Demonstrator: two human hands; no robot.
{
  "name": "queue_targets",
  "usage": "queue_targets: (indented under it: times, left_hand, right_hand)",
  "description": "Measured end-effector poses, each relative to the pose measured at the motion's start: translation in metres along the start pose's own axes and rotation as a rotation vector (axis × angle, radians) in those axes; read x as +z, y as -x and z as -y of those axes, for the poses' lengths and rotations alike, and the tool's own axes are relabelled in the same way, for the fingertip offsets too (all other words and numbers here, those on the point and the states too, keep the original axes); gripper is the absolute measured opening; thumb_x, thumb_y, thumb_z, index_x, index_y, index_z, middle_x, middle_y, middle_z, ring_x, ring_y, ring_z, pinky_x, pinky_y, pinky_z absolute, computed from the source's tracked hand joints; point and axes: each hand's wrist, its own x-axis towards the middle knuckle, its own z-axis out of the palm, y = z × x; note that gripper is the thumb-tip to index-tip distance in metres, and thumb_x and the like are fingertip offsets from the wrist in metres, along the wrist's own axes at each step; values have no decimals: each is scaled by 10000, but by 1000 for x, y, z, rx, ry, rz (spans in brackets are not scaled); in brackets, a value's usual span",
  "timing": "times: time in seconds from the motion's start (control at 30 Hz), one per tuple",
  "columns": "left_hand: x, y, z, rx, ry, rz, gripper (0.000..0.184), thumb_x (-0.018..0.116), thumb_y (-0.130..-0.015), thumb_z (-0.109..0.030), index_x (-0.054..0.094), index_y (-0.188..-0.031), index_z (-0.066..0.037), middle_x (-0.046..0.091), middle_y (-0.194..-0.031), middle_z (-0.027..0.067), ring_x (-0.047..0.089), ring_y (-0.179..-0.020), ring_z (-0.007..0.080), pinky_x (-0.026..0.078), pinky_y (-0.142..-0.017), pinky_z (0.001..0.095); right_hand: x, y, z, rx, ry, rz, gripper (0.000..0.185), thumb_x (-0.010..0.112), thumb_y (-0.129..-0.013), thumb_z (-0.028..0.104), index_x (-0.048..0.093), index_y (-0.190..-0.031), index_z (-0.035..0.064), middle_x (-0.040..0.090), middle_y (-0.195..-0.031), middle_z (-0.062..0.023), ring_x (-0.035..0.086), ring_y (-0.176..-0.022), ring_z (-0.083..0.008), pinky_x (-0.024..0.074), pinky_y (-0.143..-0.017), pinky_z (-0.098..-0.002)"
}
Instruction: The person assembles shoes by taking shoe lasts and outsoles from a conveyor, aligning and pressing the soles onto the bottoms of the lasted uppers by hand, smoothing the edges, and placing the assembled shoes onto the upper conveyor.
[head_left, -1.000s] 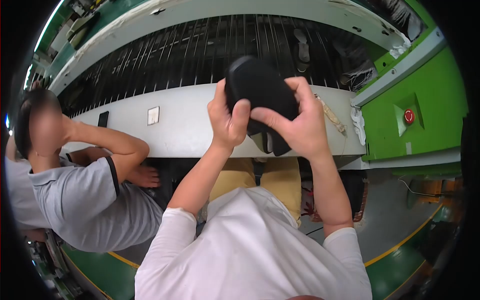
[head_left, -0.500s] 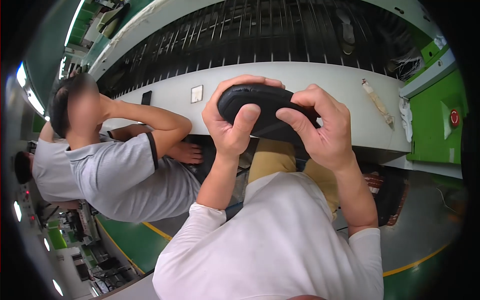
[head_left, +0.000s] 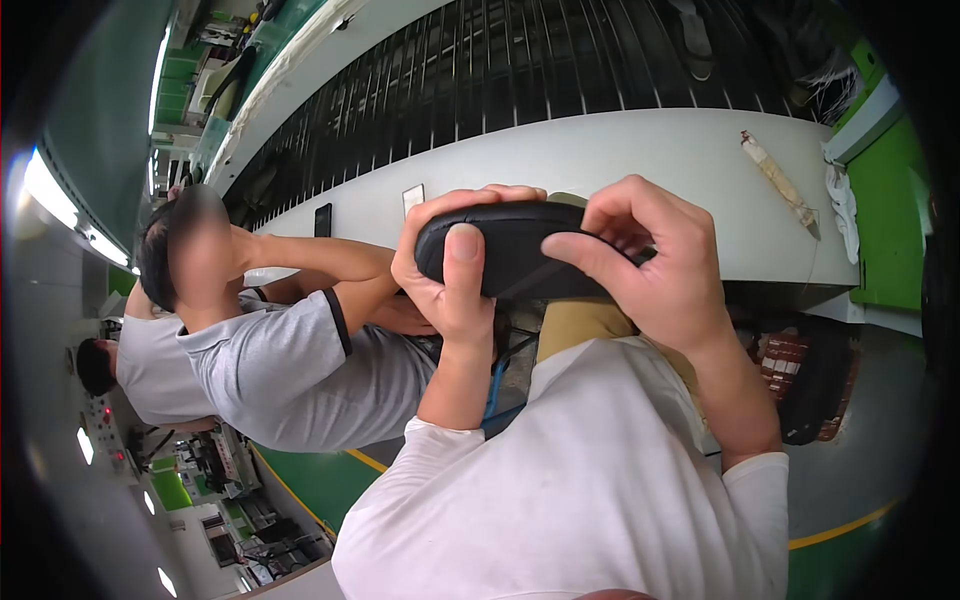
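Note:
A black shoe [head_left: 515, 262] is held up in front of my chest, its dark flat underside turned toward me. My left hand [head_left: 452, 275] wraps round its left end, thumb pressed on the underside and fingers over the far edge. At the other end, my right hand [head_left: 668, 262] grips the edge, with its thumb lying along the underside and its fingers bent behind. Part of the shoe is hidden behind that hand. A small olive patch [head_left: 568, 199] shows just above the shoe's top edge; what it belongs to I cannot make out.
Beyond the white ledge [head_left: 640, 150] runs a dark conveyor of rods [head_left: 480, 75] with another shoe [head_left: 692, 42] on it. A tool with a wrapped handle [head_left: 778, 180] and a black phone-like object [head_left: 323, 220] lie on the ledge. A co-worker in grey [head_left: 290, 350] sits close at left.
The shoe has tilted, showing more of its long edge, and sits slightly lower. Both hands keep their hold. My view has shifted, so the surroundings appear moved rightward.

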Motion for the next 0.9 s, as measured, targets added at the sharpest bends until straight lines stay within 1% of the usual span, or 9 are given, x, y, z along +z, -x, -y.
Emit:
queue_targets:
  times: [0.07,0.27,0.37,0.67,0.77,0.8,0.83,0.87,0.9]
  left_hand:
    - [-1,2,2,2,4,8,380,741,-1031,-258,658,-1193,76,781,-1052,300,788,-1018,393,641,-956,501]
    - [0,-2,-3,-24,-118,18,354,803,-960,-169,670,-1178,75,789,-1066,285,790,-1013,378,641,-950,473]
    - [-1,-1,-4,-56,-135,-3,355,817,-951,-167,674,-1171,72,790,-1065,283,789,-1009,374,644,-939,469]
    - [-13,2,3,-39,-39,-35,351,790,-976,-182,662,-1187,68,783,-1053,293,784,-1007,378,643,-927,479]
    - [-22,6,11,-94,0,-161,358,771,-999,-195,655,-1207,73,776,-1095,298,780,-1001,375,639,-934,490]
    - [-28,11,20,-122,93,-206,337,729,-1047,-200,656,-1229,74,765,-1188,296,765,-1070,357,618,-1000,462]
    - [-35,20,26,-158,56,-282,370,707,-1070,-235,652,-1265,75,749,-1233,279,752,-1101,341,609,-1019,451]
    - [-42,29,36,-193,28,-358,405,685,-1092,-269,648,-1301,76,734,-1279,263,740,-1131,326,599,-1037,440]
    - [-46,38,48,-228,12,-430,441,664,-1115,-304,644,-1337,76,718,-1324,246,727,-1161,310,590,-1056,429]
  right_hand:
    - [-4,4,-6,9,-45,-2,299,939,-896,160,672,-866,29,688,-763,-44,653,-617,-102,525,-561,-274]
    - [-5,5,-17,-3,-89,0,286,930,-905,148,676,-867,23,681,-757,-53,642,-609,-109,518,-553,-269]
    - [-4,4,-20,-6,-109,7,297,927,-911,158,669,-866,18,678,-754,-55,637,-599,-112,516,-550,-270]
    - [-6,-11,-8,173,75,198,407,946,-874,309,652,-776,45,640,-624,-61,605,-520,-174,496,-537,-324]
    - [-7,-16,-11,251,190,268,381,958,-847,293,681,-806,34,677,-667,-72,623,-550,-182,506,-565,-338]
    - [-12,-16,-15,287,172,308,342,956,-853,220,683,-832,16,689,-718,-52,623,-625,-129,504,-607,-298]
    - [-22,-15,-22,326,158,348,308,955,-859,147,685,-857,-2,700,-769,-32,624,-700,-76,502,-649,-257]
    - [-33,-10,-36,337,167,353,228,911,-855,161,739,-924,29,724,-755,-69,679,-694,-128,519,-652,-290]
    - [-45,-3,-49,372,49,322,255,895,-857,92,720,-1032,29,752,-812,-49,697,-774,-94,542,-724,-276]
